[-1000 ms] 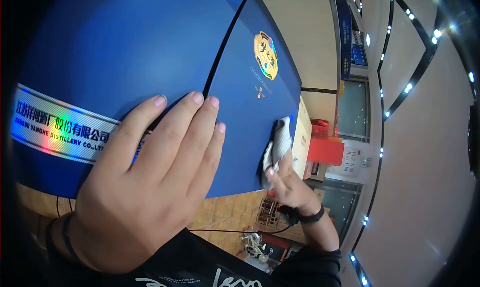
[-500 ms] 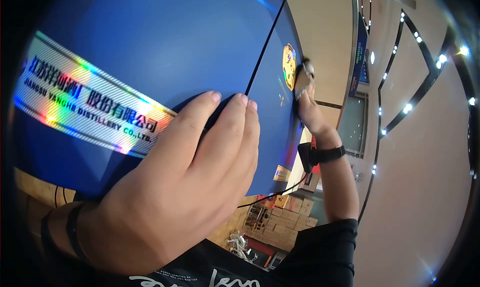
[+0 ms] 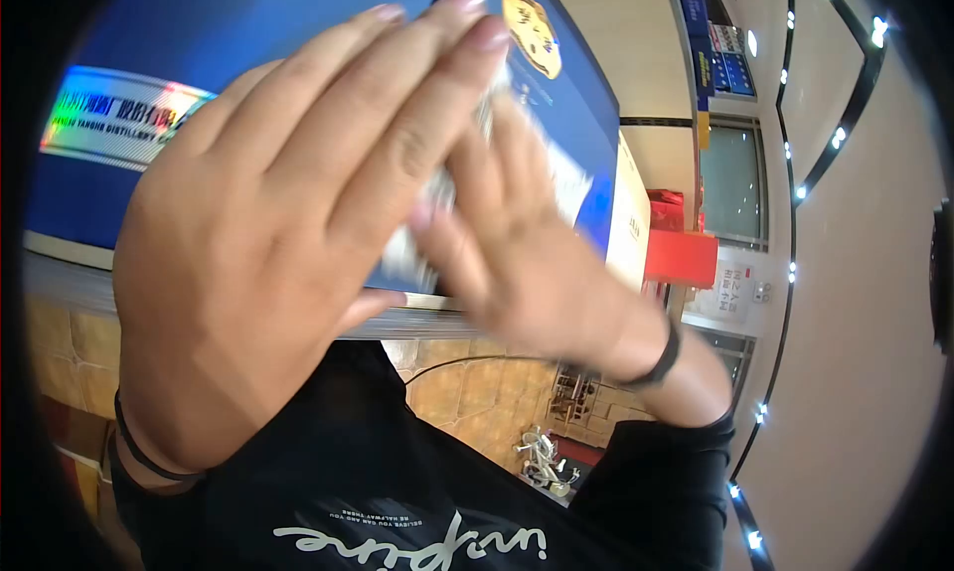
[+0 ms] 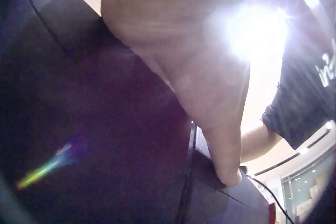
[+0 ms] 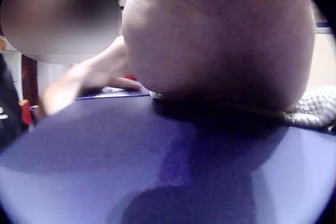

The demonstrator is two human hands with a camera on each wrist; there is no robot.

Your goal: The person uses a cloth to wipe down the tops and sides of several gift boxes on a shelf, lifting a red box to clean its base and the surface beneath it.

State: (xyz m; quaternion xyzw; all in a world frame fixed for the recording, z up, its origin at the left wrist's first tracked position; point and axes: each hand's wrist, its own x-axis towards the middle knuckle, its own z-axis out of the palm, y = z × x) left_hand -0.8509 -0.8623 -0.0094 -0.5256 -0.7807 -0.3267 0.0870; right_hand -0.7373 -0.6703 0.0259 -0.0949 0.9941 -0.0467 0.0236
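Note:
A large blue box (image 3: 586,104) fills the left and middle of the head view, with a gold emblem (image 3: 533,34) and a shiny silver label strip (image 3: 119,119) on it. My left hand (image 3: 288,193) spreads over the box, fingers extended and close together. Beside it, partly behind its fingertips, my right hand (image 3: 547,273) grips a white cloth (image 3: 571,188) against the blue surface, thumb out to one side. Motion blurs this hand. In the right wrist view, a textured roll of the cloth (image 5: 315,109) shows past the palm, low over the box.
Along the box's near side runs a pale edge with a grey strip (image 3: 65,263). Red boxes (image 3: 681,258) and a cream box (image 3: 631,218) stand beyond on the right. A black cable (image 3: 487,360) hangs over the tiled floor, near white cords (image 3: 542,459).
My right hand slid the cloth up towards the emblem and the far edge, then came back beside the left hand. The left hand stays over the box as the head view shifts.

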